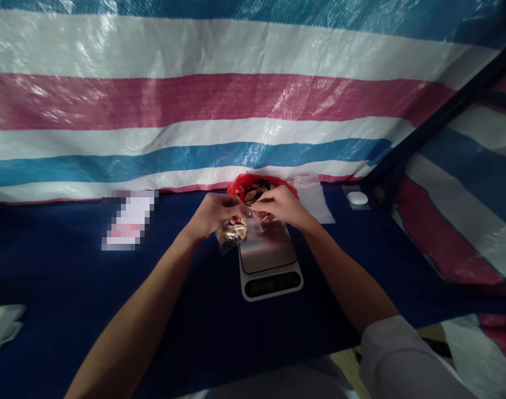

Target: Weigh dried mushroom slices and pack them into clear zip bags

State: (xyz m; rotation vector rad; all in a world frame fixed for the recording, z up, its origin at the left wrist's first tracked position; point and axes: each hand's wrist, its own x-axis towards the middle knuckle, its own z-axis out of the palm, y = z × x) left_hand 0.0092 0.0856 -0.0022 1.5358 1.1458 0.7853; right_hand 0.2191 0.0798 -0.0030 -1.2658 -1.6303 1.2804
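Note:
Between my hands hangs a small clear plastic bag [231, 233] with pale, rounded pieces inside. My left hand [215, 215] pinches it on the left near its top. On the other side, my right hand [280, 205] has its fingers closed on the bag's clear edge. Both hands are above the back of a kitchen scale [269, 249] with a metal plate and a dark display. Just behind my hands lies an open red plastic bag [240, 183] holding dark brown, dried-looking pieces. What the pale pieces are, I cannot tell.
Flat clear bags [317, 202] lie behind the scale to the right. Farther right is a white oval object [357, 198] on clear plastic. A blurred-out card [130, 221] and a white object [3, 327] lie left on the dark blue table [194, 332]. A striped sheet [236, 100] hangs behind.

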